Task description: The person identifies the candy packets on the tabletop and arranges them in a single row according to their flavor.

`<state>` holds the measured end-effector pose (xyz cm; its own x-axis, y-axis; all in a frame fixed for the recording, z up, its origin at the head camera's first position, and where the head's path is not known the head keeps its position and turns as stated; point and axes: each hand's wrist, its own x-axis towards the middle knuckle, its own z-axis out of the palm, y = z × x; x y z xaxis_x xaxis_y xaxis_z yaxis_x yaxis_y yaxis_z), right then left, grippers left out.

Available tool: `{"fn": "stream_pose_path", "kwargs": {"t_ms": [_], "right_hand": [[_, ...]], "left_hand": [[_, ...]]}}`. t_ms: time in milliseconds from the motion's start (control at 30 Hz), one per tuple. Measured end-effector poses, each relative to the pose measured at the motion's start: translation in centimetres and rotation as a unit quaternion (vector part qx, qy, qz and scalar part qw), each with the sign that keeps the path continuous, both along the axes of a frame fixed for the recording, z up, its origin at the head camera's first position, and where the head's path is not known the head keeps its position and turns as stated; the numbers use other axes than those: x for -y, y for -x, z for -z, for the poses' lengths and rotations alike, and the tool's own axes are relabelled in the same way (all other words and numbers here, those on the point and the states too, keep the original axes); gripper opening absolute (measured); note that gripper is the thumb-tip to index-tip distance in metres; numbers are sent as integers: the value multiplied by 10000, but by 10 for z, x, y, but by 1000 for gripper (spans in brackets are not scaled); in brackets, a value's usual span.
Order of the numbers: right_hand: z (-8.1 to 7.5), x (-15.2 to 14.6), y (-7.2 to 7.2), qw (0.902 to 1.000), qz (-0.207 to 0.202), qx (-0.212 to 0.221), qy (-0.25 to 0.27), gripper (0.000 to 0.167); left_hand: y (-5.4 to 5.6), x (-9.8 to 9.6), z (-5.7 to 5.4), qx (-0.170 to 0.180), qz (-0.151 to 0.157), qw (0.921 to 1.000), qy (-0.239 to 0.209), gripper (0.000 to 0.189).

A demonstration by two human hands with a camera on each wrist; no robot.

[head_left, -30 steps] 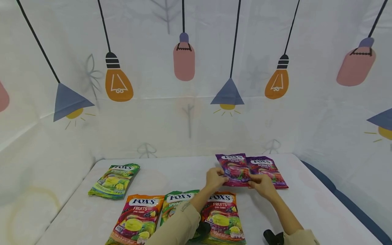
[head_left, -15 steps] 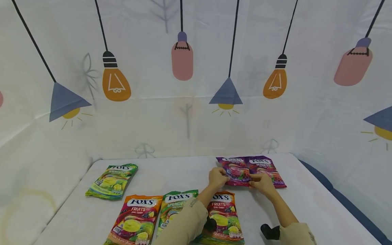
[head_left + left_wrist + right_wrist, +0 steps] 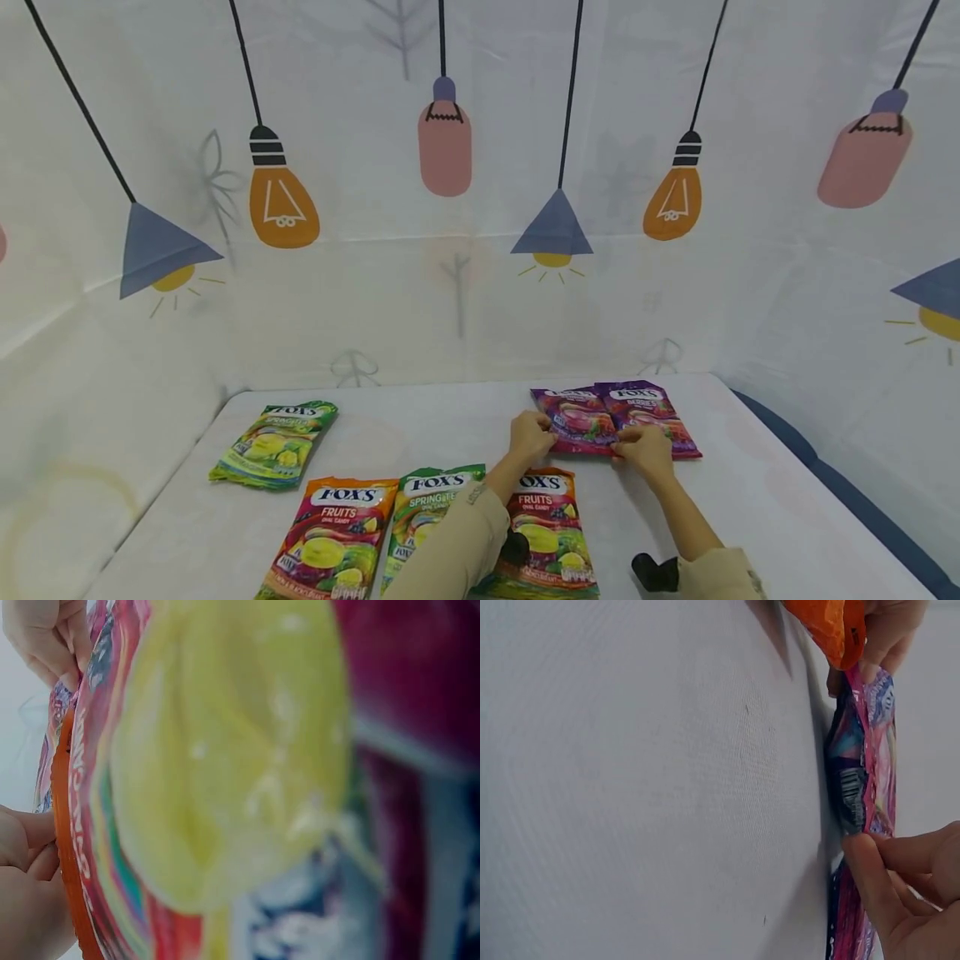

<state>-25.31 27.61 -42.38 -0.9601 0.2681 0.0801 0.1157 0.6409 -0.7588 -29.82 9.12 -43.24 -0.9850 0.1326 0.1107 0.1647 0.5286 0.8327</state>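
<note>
A purple Fox's Berries candy bag [image 3: 576,418] lies at the back right of the table, between both hands. My left hand [image 3: 529,437] pinches its lower left edge. My right hand [image 3: 647,454] pinches the lower right corner; the right wrist view shows the thumb and forefinger [image 3: 907,855] meeting on it. A second Berries bag [image 3: 647,404] lies directly to the right, against or slightly under the held one; I cannot tell which. In the left wrist view, a Fruits candy bag [image 3: 225,765] fills most of the picture, with the left hand at its edge.
Nearer the front are two Fruits bags, one left [image 3: 330,537] and one right [image 3: 546,533], with a Spring Tea bag [image 3: 420,504] between them, partly behind the left sleeve [image 3: 457,550]. Another green bag [image 3: 273,446] lies at the back left. A printed cloth wall [image 3: 465,292] borders the white table [image 3: 420,417].
The held Berries bag has come down from a raised tilt to lie flatter beside the second one. Both hands keep their hold and have hardly shifted.
</note>
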Motion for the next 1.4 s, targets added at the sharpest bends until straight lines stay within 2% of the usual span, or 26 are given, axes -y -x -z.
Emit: {"fn": "stream_pose_path", "kwargs": {"t_ms": [133,300,467,733,833,900,1100,1233,1400], "right_hand": [[1,1,-2,10000,56,-1,-44,18],[7,0,-5,9993,299,234,53,17],[11,0,-8,9983,521,177,200,18],[13,-4,-9,9986,463,82,232,20],[16,-6,-9,9988,404,62,266,21],[17,-7,-9,9992,343,20,223,21],[19,-6,-7,9990,215,-209,-328,22],[18,-3,-8,9985,234,-119,-480,24],[16,-2,-11,9974,267,-32,-671,25]], "left_hand": [[-1,4,2,79,-17,9998,184,14],[-2,6,3,229,-102,9986,475,12],[-4,8,1,300,-284,9980,483,18],[-5,7,2,133,-409,9969,657,24],[-5,7,1,238,-444,9964,685,22],[-5,7,0,363,-468,9957,713,21],[-4,7,3,386,-535,9949,757,21],[-4,7,4,504,-579,9952,613,20],[-7,10,4,365,-519,9962,597,18]]}}
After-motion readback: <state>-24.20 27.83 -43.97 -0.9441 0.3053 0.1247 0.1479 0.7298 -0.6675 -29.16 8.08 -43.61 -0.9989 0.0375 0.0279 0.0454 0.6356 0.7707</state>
